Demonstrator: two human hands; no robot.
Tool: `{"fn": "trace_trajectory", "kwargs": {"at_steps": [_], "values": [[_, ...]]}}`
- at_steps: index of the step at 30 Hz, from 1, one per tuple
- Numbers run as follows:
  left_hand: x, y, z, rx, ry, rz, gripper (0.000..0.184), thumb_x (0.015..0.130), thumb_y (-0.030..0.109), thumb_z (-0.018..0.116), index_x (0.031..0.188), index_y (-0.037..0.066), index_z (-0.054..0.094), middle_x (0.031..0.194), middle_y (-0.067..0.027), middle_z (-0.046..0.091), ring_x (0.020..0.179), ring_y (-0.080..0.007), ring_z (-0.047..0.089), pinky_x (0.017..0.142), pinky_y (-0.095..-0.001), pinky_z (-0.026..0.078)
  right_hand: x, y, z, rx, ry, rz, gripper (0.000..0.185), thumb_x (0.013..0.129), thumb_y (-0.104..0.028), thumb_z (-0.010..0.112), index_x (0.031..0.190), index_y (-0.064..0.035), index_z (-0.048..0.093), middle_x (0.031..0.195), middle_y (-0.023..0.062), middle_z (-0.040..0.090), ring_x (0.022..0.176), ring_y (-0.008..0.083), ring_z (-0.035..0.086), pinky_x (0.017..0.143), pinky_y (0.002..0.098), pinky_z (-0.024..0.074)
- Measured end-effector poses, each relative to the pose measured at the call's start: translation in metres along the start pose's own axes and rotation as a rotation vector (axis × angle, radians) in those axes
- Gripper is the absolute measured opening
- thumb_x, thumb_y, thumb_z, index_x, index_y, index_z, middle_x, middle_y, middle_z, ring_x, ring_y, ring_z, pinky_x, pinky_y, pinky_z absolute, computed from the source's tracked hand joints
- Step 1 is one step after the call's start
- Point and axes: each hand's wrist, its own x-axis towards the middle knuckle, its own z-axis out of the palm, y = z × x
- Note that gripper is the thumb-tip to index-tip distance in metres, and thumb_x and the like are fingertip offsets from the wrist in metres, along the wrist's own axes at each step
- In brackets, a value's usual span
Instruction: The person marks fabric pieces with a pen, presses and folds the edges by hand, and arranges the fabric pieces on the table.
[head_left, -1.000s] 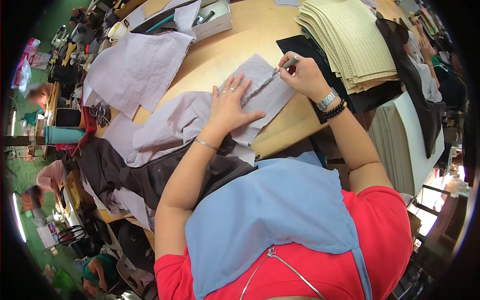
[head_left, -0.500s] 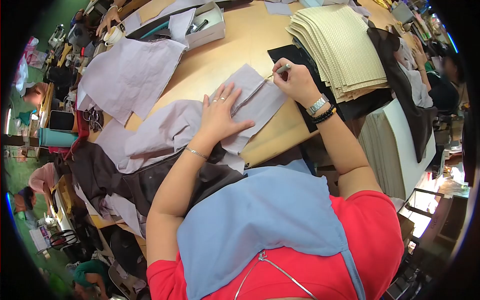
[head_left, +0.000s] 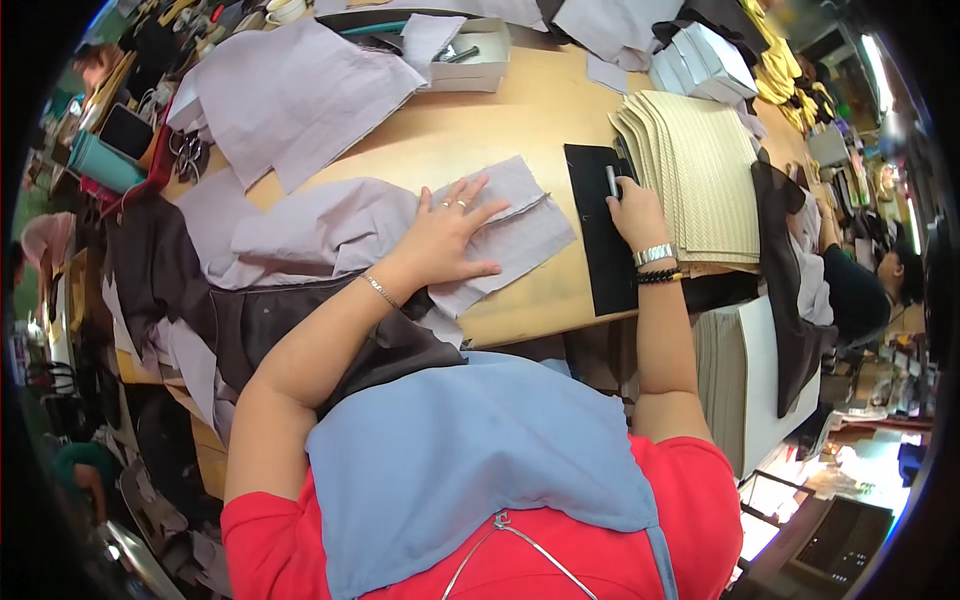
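Observation:
My left hand (head_left: 455, 232) lies with its fingers spread on a pale lilac fabric piece (head_left: 535, 228), which has a raised seam or folded edge across it. To its left, more bunched lilac fabric (head_left: 320, 228) joins dark brown cloth (head_left: 290, 325). My right hand (head_left: 636, 212) is over a flat black sheet (head_left: 597, 250), closed around a grey pen-like tool (head_left: 613, 181) whose lower tip is not clear. Just right of that hand rises a stack of cream textured sheets (head_left: 700, 180).
A larger lilac piece (head_left: 295, 100) lies at the back left, near an open white box (head_left: 490, 65) with small items. White boxes (head_left: 703, 65) stand at the back right. A thick pale stack (head_left: 745, 390) is beside my right arm. A person (head_left: 860, 290) is at far right.
My right hand has moved right with the pen-like tool, from the fabric seam to above the black sheet. My left hand remains on the fabric. The view has turned.

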Motion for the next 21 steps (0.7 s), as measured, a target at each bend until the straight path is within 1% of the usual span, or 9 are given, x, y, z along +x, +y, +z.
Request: {"fn": "trace_trajectory", "kwargs": {"at_steps": [1, 2, 4, 6, 8, 13, 16, 19, 21], "values": [[0.000, 0.001, -0.001, 0.010, -0.005, 0.017, 0.083, 0.074, 0.059, 0.075, 0.146, 0.032, 0.044, 0.163, -0.0127, 0.022, 0.146, -0.0423, 0.025, 0.109, -0.0740, 0.019, -0.005, -0.005, -0.001, -0.004, 0.029, 0.001, 0.027, 0.086, -0.012, 0.068, 0.111, -0.0027, 0.063, 0.100, 0.0189, 0.069, 0.089, 0.0406, 0.066, 0.076, 0.0470, 0.0533], [0.000, 0.002, 0.000, 0.019, -0.012, 0.034, 0.080, 0.075, 0.058, 0.074, 0.146, 0.034, 0.044, 0.163, -0.0129, 0.020, 0.146, -0.0440, 0.025, 0.108, -0.0751, 0.020, -0.009, -0.011, -0.002, 0.093, 0.102, -0.087, 0.027, 0.085, -0.011, 0.069, 0.110, -0.0030, 0.063, 0.102, 0.0180, 0.069, 0.091, 0.0391, 0.066, 0.078, 0.0460, 0.0534], [0.001, 0.000, 0.003, 0.050, 0.005, 0.064, 0.079, 0.076, 0.058, 0.074, 0.145, 0.035, 0.044, 0.162, -0.0134, 0.022, 0.145, -0.0452, 0.026, 0.106, -0.0758, 0.021, -0.020, -0.044, -0.006, 0.295, 0.240, -0.260, 0.027, 0.084, -0.009, 0.069, 0.110, -0.0036, 0.065, 0.105, 0.0162, 0.068, 0.096, 0.0362, 0.065, 0.081, 0.0439, 0.0535], [0.001, -0.002, 0.005, 0.080, 0.012, 0.081, 0.078, 0.076, 0.059, 0.073, 0.145, 0.035, 0.044, 0.162, -0.0139, 0.024, 0.144, -0.0456, 0.027, 0.105, -0.0763, 0.022, -0.033, -0.070, -0.004, 0.394, 0.215, -0.456, 0.025, 0.082, -0.006, 0.070, 0.108, -0.0048, 0.066, 0.105, 0.0136, 0.068, 0.098, 0.0333, 0.064, 0.084, 0.0410, 0.0532], [0.002, -0.002, 0.006, 0.101, 0.011, 0.095, 0.079, 0.077, 0.059, 0.073, 0.146, 0.035, 0.044, 0.161, -0.0144, 0.026, 0.144, -0.0453, 0.028, 0.104, -0.0766, 0.023, -0.040, -0.080, 0.008, 0.394, 0.229, -0.580, 0.028, 0.080, -0.004, 0.070, 0.108, -0.0053, 0.067, 0.106, 0.0106, 0.068, 0.098, 0.0302, 0.065, 0.083, 0.0389, 0.0538], [0.001, -0.004, 0.008, 0.127, 0.032, 0.101, 0.080, 0.077, 0.061, 0.071, 0.146, 0.032, 0.044, 0.159, -0.0159, 0.029, 0.143, -0.0449, 0.029, 0.104, -0.0756, 0.025, -0.043, -0.080, 0.024, 0.387, 0.230, -0.592, 0.024, 0.081, -0.004, 0.070, 0.105, -0.0060, 0.069, 0.107, 0.0088, 0.068, 0.098, 0.0285, 0.065, 0.083, 0.0389, 0.0540], [-0.001, -0.005, 0.008, 0.128, 0.048, 0.106, 0.080, 0.077, 0.061, 0.071, 0.146, 0.032, 0.044, 0.159, -0.0162, 0.030, 0.143, -0.0442, 0.030, 0.103, -0.0751, 0.026, -0.044, -0.081, 0.024, 0.365, 0.212, -0.571, 0.024, 0.080, -0.003, 0.071, 0.104, -0.0068, 0.070, 0.108, 0.0102, 0.067, 0.099, 0.0302, 0.065, 0.085, 0.0391, 0.0541], [0.002, -0.003, 0.007, 0.154, 0.027, 0.103, 0.078, 0.078, 0.061, 0.069, 0.146, 0.032, 0.045, 0.159, -0.0160, 0.029, 0.143, -0.0447, 0.030, 0.103, -0.0746, 0.027, -0.044, -0.080, 0.025, 0.349, 0.211, -0.575, 0.023, 0.080, -0.004, 0.070, 0.103, -0.0077, 0.071, 0.106, 0.0090, 0.066, 0.099, 0.0289, 0.063, 0.084, 0.0390, 0.0526], [0.002, -0.002, 0.008, 0.183, 0.016, 0.112, 0.076, 0.079, 0.061, 0.068, 0.145, 0.031, 0.045, 0.159, -0.0158, 0.028, 0.142, -0.0458, 0.030, 0.103, -0.0742, 0.028, -0.045, -0.082, 0.023, 0.302, 0.232, -0.556, 0.024, 0.080, -0.006, 0.069, 0.103, -0.0102, 0.071, 0.106, 0.0069, 0.066, 0.098, 0.0266, 0.063, 0.082, 0.0384, 0.0498]]}}
